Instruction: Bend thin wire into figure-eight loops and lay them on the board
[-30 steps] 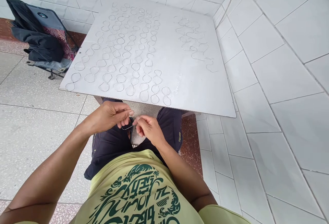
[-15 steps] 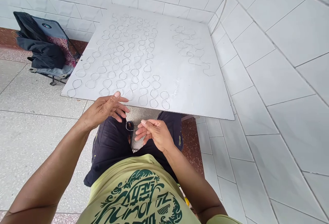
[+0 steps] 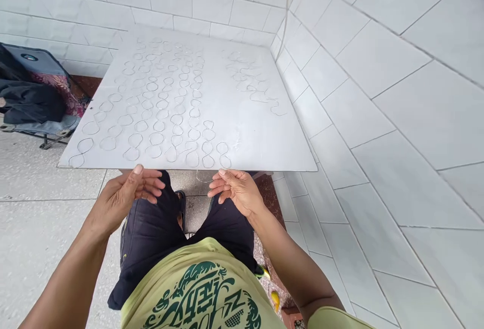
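Note:
Between thumb and fingers my right hand (image 3: 238, 188) pinches a thin bent wire (image 3: 202, 181), whose curved loop sticks out to the left by the table's front edge. My left hand (image 3: 130, 192) is open and holds nothing, its fingers spread near the front left of the white table (image 3: 264, 137). Rows of figure-eight wire pieces (image 3: 177, 117) lie across the left and middle of the table top. A looser group of wavy wire pieces (image 3: 251, 87) lies toward the back right.
A folding chair (image 3: 49, 74) with dark cloth (image 3: 26, 100) on it stands at the left. White tiled walls (image 3: 378, 132) border the table at the back and right, with a cable (image 3: 288, 11) running down the corner. My legs (image 3: 151, 233) are under the front edge.
My left hand has let go of the wire and moved left, away from it. The right hand still holds the wire, now nearer the table edge. The view has shifted right.

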A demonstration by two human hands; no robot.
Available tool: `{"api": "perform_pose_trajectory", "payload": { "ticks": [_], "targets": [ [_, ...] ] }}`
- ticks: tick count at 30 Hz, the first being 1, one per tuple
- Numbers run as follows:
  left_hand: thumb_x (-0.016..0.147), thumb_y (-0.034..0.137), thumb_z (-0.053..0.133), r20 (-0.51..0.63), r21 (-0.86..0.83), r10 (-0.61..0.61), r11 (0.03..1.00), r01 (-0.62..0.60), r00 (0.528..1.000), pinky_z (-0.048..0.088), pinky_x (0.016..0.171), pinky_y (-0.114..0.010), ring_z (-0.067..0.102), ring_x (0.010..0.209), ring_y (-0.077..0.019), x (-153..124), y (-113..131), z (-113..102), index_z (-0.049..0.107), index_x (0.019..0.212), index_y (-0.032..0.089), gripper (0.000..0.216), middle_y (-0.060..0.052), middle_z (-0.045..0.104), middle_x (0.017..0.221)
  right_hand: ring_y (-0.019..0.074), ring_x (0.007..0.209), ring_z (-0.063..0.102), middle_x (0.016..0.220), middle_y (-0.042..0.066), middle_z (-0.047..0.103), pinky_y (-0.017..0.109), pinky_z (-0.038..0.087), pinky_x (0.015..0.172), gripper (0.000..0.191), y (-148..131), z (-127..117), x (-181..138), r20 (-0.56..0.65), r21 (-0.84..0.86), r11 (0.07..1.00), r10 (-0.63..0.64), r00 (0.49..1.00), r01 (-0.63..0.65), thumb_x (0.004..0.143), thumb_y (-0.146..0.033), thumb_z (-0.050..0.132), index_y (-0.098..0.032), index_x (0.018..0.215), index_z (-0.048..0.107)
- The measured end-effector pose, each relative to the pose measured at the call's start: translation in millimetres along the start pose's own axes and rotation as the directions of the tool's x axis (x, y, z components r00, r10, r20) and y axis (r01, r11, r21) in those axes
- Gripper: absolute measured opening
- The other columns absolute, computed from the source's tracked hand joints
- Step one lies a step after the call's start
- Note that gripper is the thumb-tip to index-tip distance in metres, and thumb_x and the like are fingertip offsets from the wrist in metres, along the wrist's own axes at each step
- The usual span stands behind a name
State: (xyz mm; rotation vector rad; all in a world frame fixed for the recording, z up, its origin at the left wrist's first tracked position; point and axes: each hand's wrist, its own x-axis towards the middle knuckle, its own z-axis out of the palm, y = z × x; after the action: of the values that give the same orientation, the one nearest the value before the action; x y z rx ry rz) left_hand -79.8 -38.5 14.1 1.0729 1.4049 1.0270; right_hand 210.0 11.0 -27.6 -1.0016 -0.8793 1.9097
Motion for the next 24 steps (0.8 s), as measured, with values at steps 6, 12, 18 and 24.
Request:
{"api": "perform_pose_trajectory", "payload": {
  "ticks": [6,12,18,24],
  "targets": [
    [0.09,0.073,0.058,-0.125,0.181,-0.051,0.981,0.073,0.991,0.062,0.067,-0.038,0.073,0.074,-0.0256,7.0,-56.1,-15.0,0.074,0.104,0.013,0.064,-0.011,0.078,0.087,0.0238,0.071,0.08,0.085,0.011,0.08,0.022,0.058,0.046,0.037,-35.7,-18.5,24.8,-0.066,-0.042,0.991,-0.127,0.99,0.124,0.086,-0.049,0.081,-0.013,0.089,0.076],
    [0.089,0.075,0.052,-0.244,0.362,-0.032,0.924,0.122,0.969,0.06,0.06,-0.033,0.072,0.07,-0.0247,43.4,-123.0,-39.8,0.073,0.097,0.017,0.063,-0.009,0.078,0.085,0.0222,0.073,0.08,0.09,0.014,0.08,0.023,0.059,0.05,0.028,-95.3,-35.6,79.2,-0.151,-0.113,0.96,-0.272,0.95,0.257,0.094,-0.039,0.076,-0.012,0.088,0.074],
    [0.096,0.054,0.049,-0.306,0.711,0.248,0.702,0.048,0.919,0.052,0.063,-0.03,0.074,0.074,-0.0252,64.4,-158.8,-30.1,0.072,0.095,0.02,0.041,-0.009,0.078,0.085,0.0223,0.079,0.08,0.093,0.016,0.08,0.025,0.062,0.058,0.02,-148.3,-45.8,151.6,-0.234,-0.166,0.937,-0.341,0.911,0.308,0.1,-0.026,0.068,-0.012,0.086,0.071],
    [0.101,0.044,0.047,-0.231,0.864,0.45,0.502,-0.031,0.863,0.048,0.064,-0.031,0.076,0.085,-0.0277,71.1,-176.8,-22.2,0.069,0.106,0.02,0.033,-0.011,0.08,0.105,0.0223,0.076,0.08,0.089,0.015,0.079,0.029,0.063,0.063,0.02,-190.6,-61.1,222.7,-0.319,-0.186,0.919,-0.392,0.863,0.349,0.102,-0.019,0.062,-0.011,0.085,0.067]
  ]
}}
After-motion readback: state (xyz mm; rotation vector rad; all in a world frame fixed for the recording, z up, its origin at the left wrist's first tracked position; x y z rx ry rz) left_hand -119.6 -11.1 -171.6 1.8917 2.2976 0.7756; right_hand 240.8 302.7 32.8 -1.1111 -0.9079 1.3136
